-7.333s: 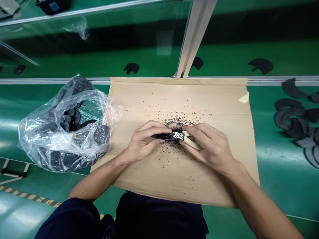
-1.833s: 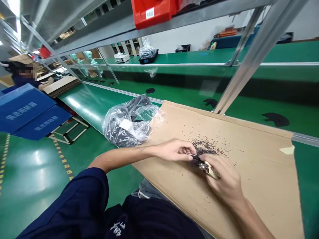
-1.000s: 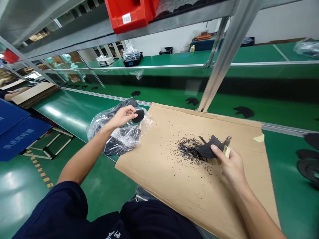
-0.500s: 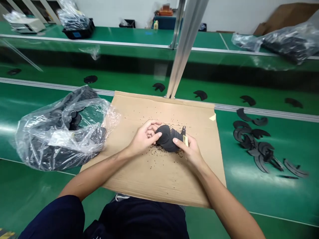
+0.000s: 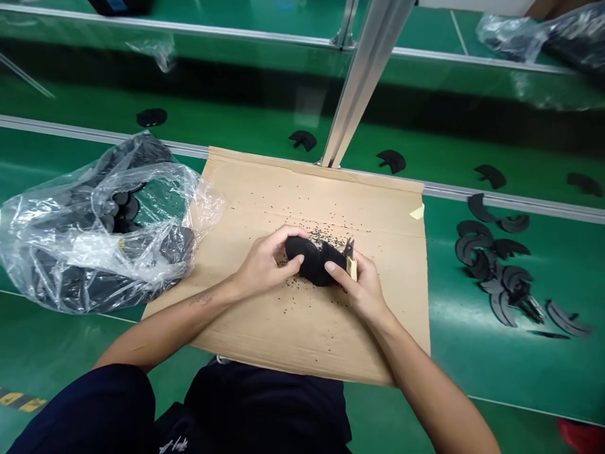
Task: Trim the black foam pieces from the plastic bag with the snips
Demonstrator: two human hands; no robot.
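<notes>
My left hand (image 5: 262,263) is closed on a black, rounded, ribbed rubber piece (image 5: 302,252) over a sheet of brown cardboard (image 5: 302,315). My right hand (image 5: 362,287) grips small cutting pliers (image 5: 350,257) with pale handles, jaws pointing up, and its fingers also press on a second black piece (image 5: 331,255) that touches the first. Small black trimmings (image 5: 326,238) lie scattered on the cardboard around both hands.
A clear plastic bag (image 5: 94,227) of black pieces lies left of the cardboard. A pile of black curved pieces (image 5: 501,271) rests on the green surface at right. More black pieces (image 5: 392,161) sit on the belt behind a metal rail and a slanted metal post (image 5: 363,82).
My left hand reached to the bag, took a black piece and brought it back to the cardboard. Both hands now meet over the trimmings, and the view has tilted down.
</notes>
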